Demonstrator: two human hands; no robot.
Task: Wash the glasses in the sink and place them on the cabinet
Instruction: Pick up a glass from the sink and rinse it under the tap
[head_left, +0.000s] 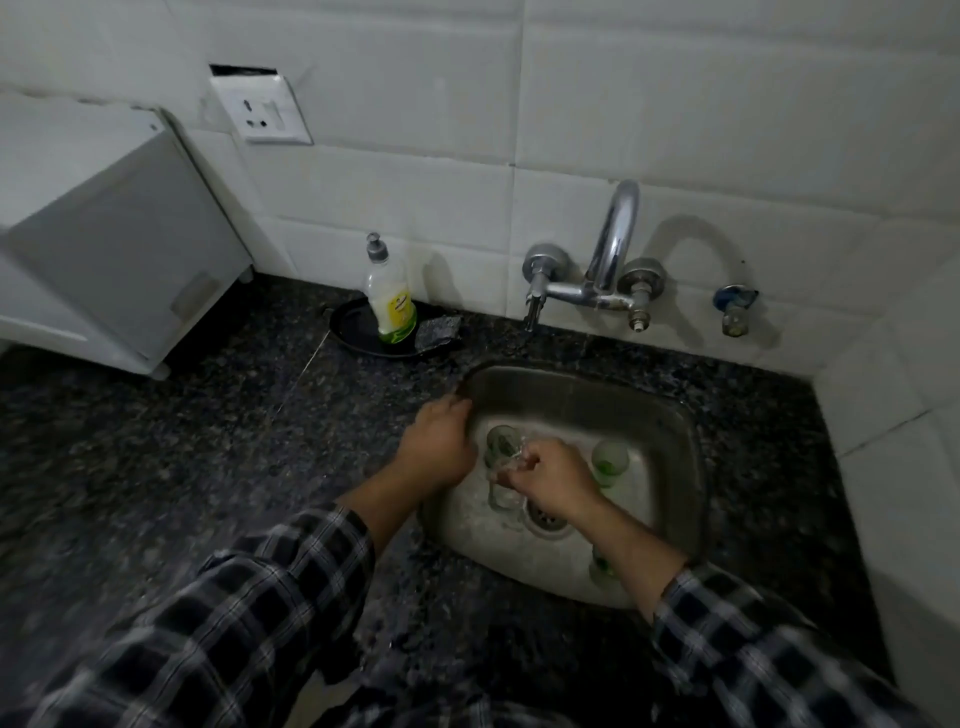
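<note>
Right hand (550, 478) has its grip clamped on a clear glass (501, 499) down in the sink (597, 400), with a green glass (610, 460) standing just beside. Left hand (441, 441) sits at the sink's left rim (can't tell if its grip is closed).

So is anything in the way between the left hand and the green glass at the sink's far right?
Yes. The right hand, gripping a clear glass, sits between the left hand at the sink's left rim and that green glass.
</note>
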